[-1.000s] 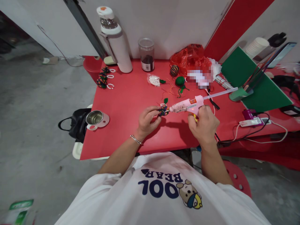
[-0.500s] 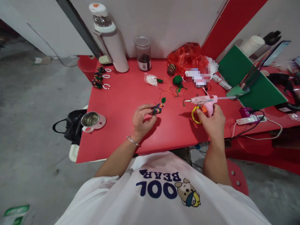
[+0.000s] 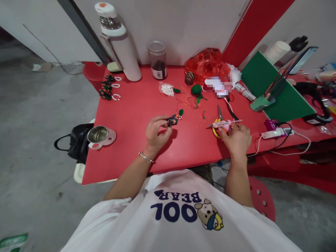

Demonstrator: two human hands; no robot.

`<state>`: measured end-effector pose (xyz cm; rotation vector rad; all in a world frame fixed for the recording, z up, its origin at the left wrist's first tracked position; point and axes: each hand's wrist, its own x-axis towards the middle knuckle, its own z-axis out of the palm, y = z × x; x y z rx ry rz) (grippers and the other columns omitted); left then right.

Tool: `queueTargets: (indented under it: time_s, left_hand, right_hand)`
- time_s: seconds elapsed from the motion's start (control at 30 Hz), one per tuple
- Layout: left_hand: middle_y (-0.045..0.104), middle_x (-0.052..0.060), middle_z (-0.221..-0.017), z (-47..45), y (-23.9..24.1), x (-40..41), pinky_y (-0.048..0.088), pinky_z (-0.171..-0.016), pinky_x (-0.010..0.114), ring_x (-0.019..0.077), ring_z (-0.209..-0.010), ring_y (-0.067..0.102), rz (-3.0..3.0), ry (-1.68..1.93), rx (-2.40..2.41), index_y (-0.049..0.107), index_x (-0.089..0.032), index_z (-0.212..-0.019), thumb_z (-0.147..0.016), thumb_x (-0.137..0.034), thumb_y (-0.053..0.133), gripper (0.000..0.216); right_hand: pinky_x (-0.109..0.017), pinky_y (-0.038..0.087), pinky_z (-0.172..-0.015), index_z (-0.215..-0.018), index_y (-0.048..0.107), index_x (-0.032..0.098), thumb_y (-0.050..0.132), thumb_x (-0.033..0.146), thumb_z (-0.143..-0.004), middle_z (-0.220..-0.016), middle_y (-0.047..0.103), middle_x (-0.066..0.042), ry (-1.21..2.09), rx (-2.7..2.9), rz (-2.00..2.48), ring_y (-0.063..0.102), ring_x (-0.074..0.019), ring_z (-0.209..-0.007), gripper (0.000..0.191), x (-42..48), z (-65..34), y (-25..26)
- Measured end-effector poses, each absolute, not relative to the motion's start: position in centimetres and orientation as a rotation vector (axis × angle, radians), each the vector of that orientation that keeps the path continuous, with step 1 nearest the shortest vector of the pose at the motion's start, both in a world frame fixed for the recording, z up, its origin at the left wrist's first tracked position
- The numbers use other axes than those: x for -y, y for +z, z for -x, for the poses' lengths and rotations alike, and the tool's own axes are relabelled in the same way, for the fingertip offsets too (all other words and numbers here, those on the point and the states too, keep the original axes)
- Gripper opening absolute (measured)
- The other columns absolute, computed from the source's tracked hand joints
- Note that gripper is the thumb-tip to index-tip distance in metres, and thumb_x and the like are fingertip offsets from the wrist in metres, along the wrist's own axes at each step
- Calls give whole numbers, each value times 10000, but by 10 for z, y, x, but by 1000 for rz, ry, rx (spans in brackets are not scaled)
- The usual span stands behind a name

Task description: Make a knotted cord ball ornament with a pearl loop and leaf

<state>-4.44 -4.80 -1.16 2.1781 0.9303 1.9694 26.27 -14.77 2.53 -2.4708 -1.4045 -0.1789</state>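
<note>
My left hand [image 3: 158, 135] pinches a small multicoloured yarn piece [image 3: 173, 120] between thumb and fingers, above the red table [image 3: 126, 140]. A green leaf [image 3: 181, 112] sticks out at its far end. My right hand [image 3: 237, 140] has its fingers round a pink hot glue gun [image 3: 219, 124], held low, nozzle pointing left. Beneath the glue gun are scissors [image 3: 219, 112], their yellow and orange handles partly covered by it and blades pointing away. Whether the glue gun rests on them I cannot tell.
White beads [image 3: 167, 90] in a bag, green yarn [image 3: 196, 90] and loose threads lie ahead. Finished-looking yarn pieces with bead loops [image 3: 106, 87] sit far left, near a tall bottle [image 3: 128, 52]. A steel cup [image 3: 105, 136] stands left; a power strip [image 3: 274, 134] lies right.
My right hand has lowered the glue gun toward the table, over the scissors, and tipped it onto its side. My left hand keeps the yarn piece almost in place. The whole view has shifted slightly.
</note>
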Motion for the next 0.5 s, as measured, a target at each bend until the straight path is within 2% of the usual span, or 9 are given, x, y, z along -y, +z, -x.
queueTargets:
  time_s: [0.07,0.17,0.3,0.33,0.43,0.5]
  left_hand:
    - [771,42,-1042,46,-10,46,613,-787,323,166,-912,745,-2191,1987,-968,640,-230,-1036,-861,-74,704,243]
    - [780,45,-1039,47,-11,45,618,-781,320,160,-885,746,-2222,2003,-979,642,-230,-1038,-870,-87,712,231]
    - [788,53,-1056,50,-13,43,625,-756,310,155,-865,747,-2246,1969,-994,654,-223,-1058,-877,-97,716,229]
    - [789,56,-1060,51,-14,42,625,-751,307,157,-874,748,-2242,1953,-993,658,-221,-1069,-878,-93,714,236]
    - [786,62,-1064,52,-13,42,622,-722,280,160,-911,750,-2227,1923,-975,670,-219,-1099,-882,-76,700,261]
    - [784,66,-1067,51,-12,42,623,-711,263,154,-915,747,-2207,1919,-953,679,-218,-1112,-886,-70,693,270]
  right_hand:
    - [-485,533,-919,-1197,796,163,666,421,-965,-1272,737,-226,-168,1420,2225,662,-378,-1143,370,132,-243,33]
    - [-413,553,-959,-1184,799,199,576,301,-1027,-1154,801,-138,234,1637,1896,735,-282,-1048,292,87,-204,38]
    - [-414,548,-976,-1352,737,217,674,214,-973,-1203,799,-141,420,1809,1994,734,-296,-1117,385,14,-165,31]
    - [-409,544,-968,-1336,744,206,708,208,-952,-1169,807,-145,485,1848,2031,737,-296,-1102,385,1,-161,28]
    - [-377,527,-937,-1095,814,190,723,221,-941,-1125,819,-132,595,1904,2054,732,-272,-1047,181,-21,-160,19]
    - [-351,518,-908,-985,814,181,711,227,-943,-1054,825,-115,594,1862,2013,726,-244,-983,120,-22,-164,15]
